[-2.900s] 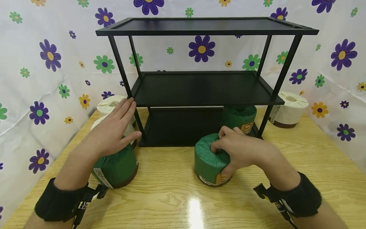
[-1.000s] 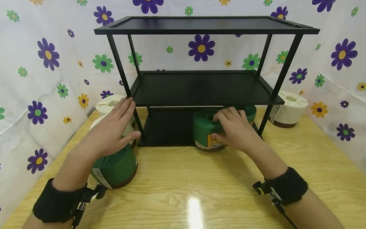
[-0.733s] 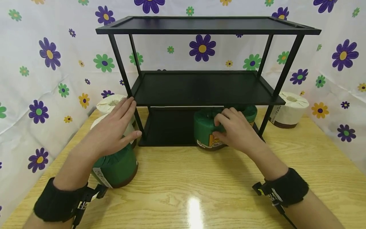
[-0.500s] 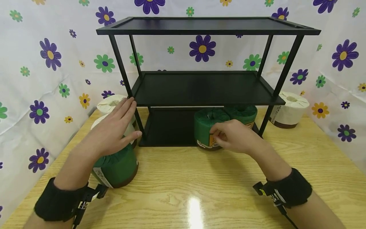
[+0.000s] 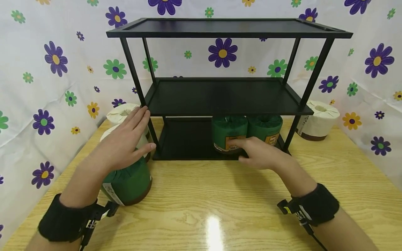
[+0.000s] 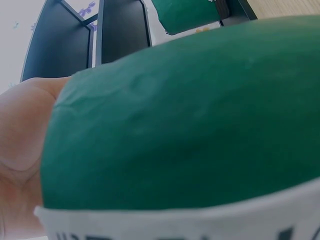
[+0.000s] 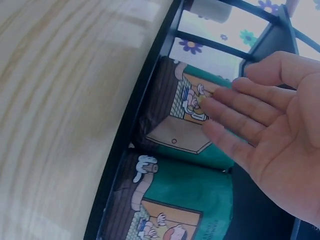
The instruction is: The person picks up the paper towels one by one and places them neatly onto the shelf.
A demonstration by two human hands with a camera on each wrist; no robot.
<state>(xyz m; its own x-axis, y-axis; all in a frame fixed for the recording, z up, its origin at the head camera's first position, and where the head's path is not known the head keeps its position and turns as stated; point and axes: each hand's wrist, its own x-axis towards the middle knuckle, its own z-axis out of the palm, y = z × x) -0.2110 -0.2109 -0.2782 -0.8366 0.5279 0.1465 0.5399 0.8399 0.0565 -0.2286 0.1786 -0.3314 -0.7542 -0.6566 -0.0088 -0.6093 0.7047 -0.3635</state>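
While right hand (image 5: 263, 153) fronts green roll (image 5: 230, 128); left hand (image 5: 120, 143) near rack (image 5: 213, 97); fingers (image 7: 232, 119) extended, both.

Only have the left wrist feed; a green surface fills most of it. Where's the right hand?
Observer: The right hand is in front of a green roll on the bottom tier of the shelf.
Operator: Gripping that roll?
Observer: No. The right wrist view shows its fingers extended, not curled round it; contact is unclear.
Operator: What's to the right of the shelf?
Observer: A white roll, standing on the table.
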